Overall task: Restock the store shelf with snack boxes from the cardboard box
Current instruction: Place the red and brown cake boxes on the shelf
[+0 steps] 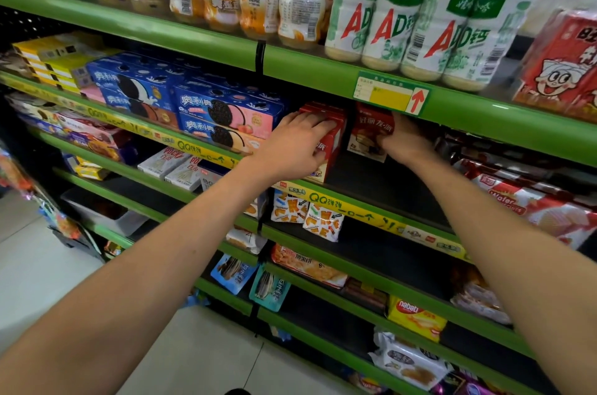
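My left grip (pixel 295 144) curls over the top of a red snack box (pixel 329 139) standing at the shelf (pixel 387 187) front. My right grip (pixel 402 139) clasps a second red snack box (pixel 371 129) deeper on that shelf. Blue cookie boxes (pixel 223 116) sit just left; milk bottles (pixel 413 23) stand above.

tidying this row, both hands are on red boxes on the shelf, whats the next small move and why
Probably slide the right hand's red box leftward to meet the left hand's red box. A dark gap shows between them, the left hand steadies its box, and the right hand grips the other.
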Available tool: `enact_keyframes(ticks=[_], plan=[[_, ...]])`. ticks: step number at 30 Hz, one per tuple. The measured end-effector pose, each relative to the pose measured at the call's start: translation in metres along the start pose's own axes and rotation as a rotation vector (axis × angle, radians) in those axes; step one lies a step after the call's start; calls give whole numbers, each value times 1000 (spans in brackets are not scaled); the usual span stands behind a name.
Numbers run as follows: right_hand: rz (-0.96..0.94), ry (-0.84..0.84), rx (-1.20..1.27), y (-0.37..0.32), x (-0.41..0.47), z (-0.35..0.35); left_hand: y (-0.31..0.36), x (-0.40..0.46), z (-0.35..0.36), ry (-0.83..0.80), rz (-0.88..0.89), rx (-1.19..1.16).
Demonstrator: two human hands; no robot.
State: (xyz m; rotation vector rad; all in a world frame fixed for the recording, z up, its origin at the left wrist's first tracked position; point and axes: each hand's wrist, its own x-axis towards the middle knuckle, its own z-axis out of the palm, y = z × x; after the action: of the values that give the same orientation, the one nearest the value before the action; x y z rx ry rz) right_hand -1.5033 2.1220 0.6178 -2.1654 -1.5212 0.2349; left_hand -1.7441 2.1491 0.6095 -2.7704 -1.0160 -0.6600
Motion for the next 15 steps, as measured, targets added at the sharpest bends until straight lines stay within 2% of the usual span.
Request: enact_keyframes(ticks=[2, 5, 15], plan=[[-64, -40, 100, -4, 6, -1, 0, -2, 0, 5, 7, 7], [-74, -96, 117, -8, 13, -2, 0, -4, 2, 9, 20, 27], [-110, -238, -13, -23, 33, -12, -1, -4, 6, 20, 39, 56]])
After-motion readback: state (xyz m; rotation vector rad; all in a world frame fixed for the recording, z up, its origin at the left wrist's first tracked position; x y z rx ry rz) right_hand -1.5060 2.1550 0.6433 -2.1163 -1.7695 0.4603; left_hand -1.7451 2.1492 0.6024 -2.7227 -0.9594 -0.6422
